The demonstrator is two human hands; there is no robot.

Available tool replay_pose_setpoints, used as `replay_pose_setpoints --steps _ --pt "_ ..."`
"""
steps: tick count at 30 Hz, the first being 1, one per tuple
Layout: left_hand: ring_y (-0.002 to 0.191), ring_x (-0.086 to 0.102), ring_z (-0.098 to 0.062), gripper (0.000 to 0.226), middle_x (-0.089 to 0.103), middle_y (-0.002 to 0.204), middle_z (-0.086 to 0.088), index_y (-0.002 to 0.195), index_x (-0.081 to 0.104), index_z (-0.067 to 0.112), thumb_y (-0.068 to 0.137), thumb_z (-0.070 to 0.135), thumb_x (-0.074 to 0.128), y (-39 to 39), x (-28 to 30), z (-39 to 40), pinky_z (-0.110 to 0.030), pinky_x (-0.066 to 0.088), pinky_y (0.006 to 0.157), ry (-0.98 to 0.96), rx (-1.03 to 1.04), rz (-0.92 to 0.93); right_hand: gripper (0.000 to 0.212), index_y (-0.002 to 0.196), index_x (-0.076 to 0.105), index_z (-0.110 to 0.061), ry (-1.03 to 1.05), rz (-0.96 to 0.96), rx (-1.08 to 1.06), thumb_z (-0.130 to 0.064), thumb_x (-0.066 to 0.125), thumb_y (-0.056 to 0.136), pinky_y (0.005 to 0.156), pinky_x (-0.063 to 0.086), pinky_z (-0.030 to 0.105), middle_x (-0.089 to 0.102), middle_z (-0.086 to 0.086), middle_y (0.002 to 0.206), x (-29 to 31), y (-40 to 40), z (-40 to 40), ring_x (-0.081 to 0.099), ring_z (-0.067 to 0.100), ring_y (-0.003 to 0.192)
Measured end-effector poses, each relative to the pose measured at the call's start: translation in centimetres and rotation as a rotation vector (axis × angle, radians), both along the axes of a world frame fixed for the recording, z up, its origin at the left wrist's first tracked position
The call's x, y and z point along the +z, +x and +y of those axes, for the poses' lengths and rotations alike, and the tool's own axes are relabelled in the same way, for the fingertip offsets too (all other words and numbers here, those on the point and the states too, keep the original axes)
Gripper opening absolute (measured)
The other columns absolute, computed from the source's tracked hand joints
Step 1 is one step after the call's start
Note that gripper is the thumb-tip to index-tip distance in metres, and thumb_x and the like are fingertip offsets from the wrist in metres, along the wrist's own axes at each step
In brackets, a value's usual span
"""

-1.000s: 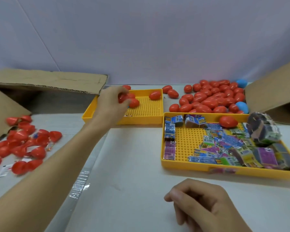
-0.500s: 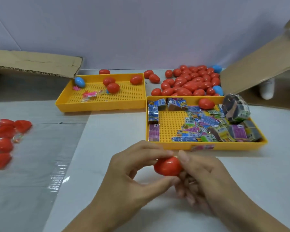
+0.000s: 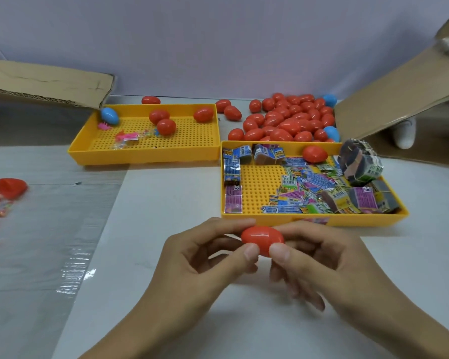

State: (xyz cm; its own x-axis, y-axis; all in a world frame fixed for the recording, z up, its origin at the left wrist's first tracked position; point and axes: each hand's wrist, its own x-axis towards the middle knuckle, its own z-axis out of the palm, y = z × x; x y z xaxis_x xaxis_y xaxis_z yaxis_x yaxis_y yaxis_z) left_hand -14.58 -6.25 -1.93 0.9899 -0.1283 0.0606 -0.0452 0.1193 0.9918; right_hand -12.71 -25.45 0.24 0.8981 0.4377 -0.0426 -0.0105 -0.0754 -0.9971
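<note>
Left hand (image 3: 192, 257) and right hand (image 3: 319, 257) pinch a red plastic egg capsule (image 3: 262, 239) between thumbs and fingers above the desk (image 3: 166, 203). Probably light, rigid and slick; best gripped at opposite ends.

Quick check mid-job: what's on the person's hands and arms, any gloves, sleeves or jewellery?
Nothing is worn. The left hand and right hand are bare, with no gloves, rings or tape on the fingers. The thumbnails are short and unpainted. The left forearm and right forearm are bare down to the picture's edge, with no sleeve, watch or bracelet in view.
</note>
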Motion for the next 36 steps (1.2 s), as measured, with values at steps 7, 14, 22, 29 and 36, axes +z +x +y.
replay_pose_setpoints --steps 7,14,22,29,36 --pt "0.099 0.071 -0.029 0.031 0.07 0.109 -0.011 0.106 0.076 0.017 0.076 0.008 0.075 0.0 -0.5 0.0 -0.025 0.056 0.081 -0.044 0.003 -0.154 0.042 0.116 0.07 -0.043 -0.063 -0.144 -0.005 -0.034 0.075 0.075 0.041 0.049 0.028 0.074 -0.001 0.095 0.1 0.0 -0.7 0.069 0.02 0.066" --pt "0.104 0.07 -0.029 0.031 0.071 0.107 -0.01 0.105 0.075 0.016 0.075 0.007 0.075 -0.2 -0.6 0.0 -0.026 0.056 0.083 -0.078 0.004 -0.176 0.042 0.113 0.071 -0.044 -0.082 -0.235 -0.045 -0.032 0.077 0.073 0.043 0.052 0.028 0.074 -0.006 0.101 -0.1 -0.1 -0.8 0.068 0.019 0.071" --pt "0.091 0.073 -0.014 0.023 0.077 0.095 -0.003 0.095 0.078 0.022 0.075 0.034 0.074 -0.1 -0.2 0.2 -0.017 0.054 0.076 0.001 0.095 -0.059 0.028 0.1 0.074 -0.036 -0.217 -0.222 -0.015 -0.047 0.077 0.074 0.044 0.052 0.033 0.076 -0.006 0.085 0.1 -1.5 0.0 0.071 0.017 0.067" --pt "0.091 0.071 -0.027 0.029 0.075 0.1 -0.009 0.1 0.079 0.017 0.087 0.037 0.062 -0.2 -0.4 0.0 -0.03 0.056 0.078 0.03 -0.038 0.014 0.051 0.08 0.075 -0.023 -0.086 0.12 -0.003 -0.067 0.05 0.077 0.037 0.036 0.021 0.07 0.009 0.065 0.4 -0.5 0.2 0.057 0.016 0.045" --pt "0.06 0.064 -0.025 0.038 0.069 0.08 -0.019 0.095 0.078 0.015 0.081 0.049 0.071 -0.1 0.0 -0.4 -0.027 0.053 0.056 -0.047 0.019 0.167 0.044 0.073 0.073 -0.014 -0.02 0.276 -0.015 -0.057 0.066 0.078 0.031 0.032 0.016 0.067 0.013 0.06 -0.3 -0.2 0.4 0.051 0.015 0.037"
